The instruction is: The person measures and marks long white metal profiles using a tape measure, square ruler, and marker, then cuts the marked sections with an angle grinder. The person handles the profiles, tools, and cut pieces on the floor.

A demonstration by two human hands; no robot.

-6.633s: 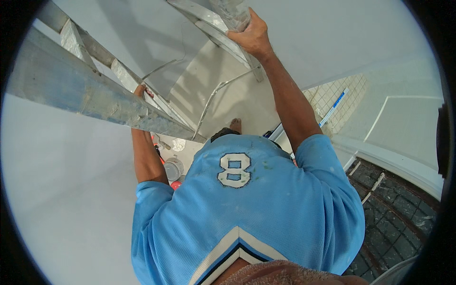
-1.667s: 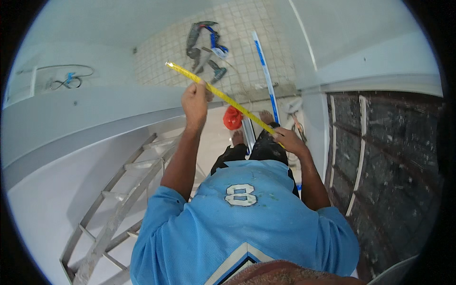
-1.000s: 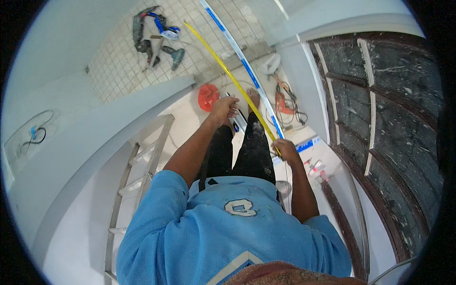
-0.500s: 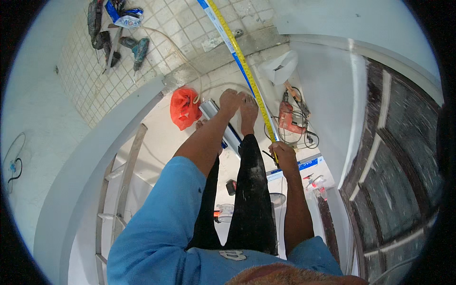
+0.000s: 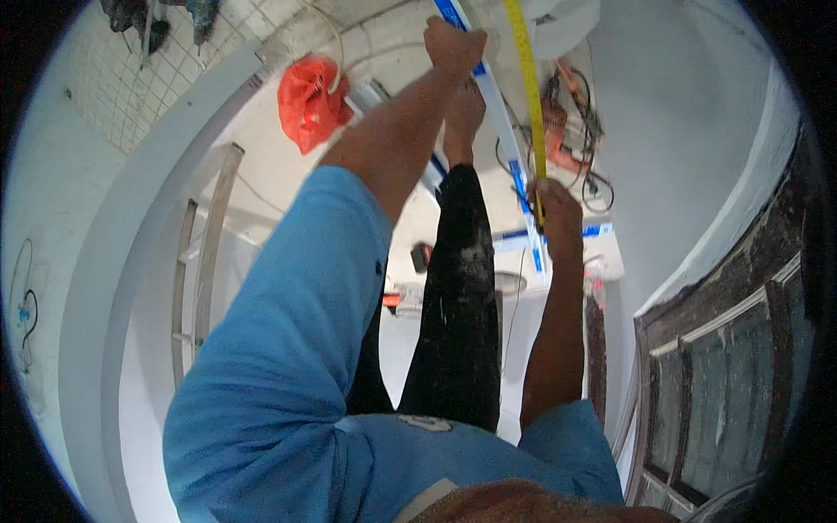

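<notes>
My left hand point(image 5: 453, 45) reaches up to a long white-and-blue strip point(image 5: 497, 122), its fingers closed on the strip near the top of the view. My right hand point(image 5: 558, 207), lower and further right, grips the end of an extended yellow tape measure point(image 5: 529, 87), with its case mostly hidden in the fingers. The yellow blade runs upward beside the strip, a little to its right. Below the strip and hands are my bare foot point(image 5: 462, 126) and dark trousers point(image 5: 458, 296).
An orange plastic bag point(image 5: 309, 105) and a red corded drill point(image 5: 567, 157) lie on the floor. Tools point(image 5: 196, 22) rest on the tiles point(image 5: 131, 100) at upper left. An aluminium ladder point(image 5: 214, 235) stands left, by a curved-looking wall edge point(image 5: 96, 288); a dark-framed door point(image 5: 715, 383) is right.
Earlier I held the ladder, then the tape with both hands. My left hand has left the tape and moved forward onto the strip; the tape now lies alongside it, angled more upright.
</notes>
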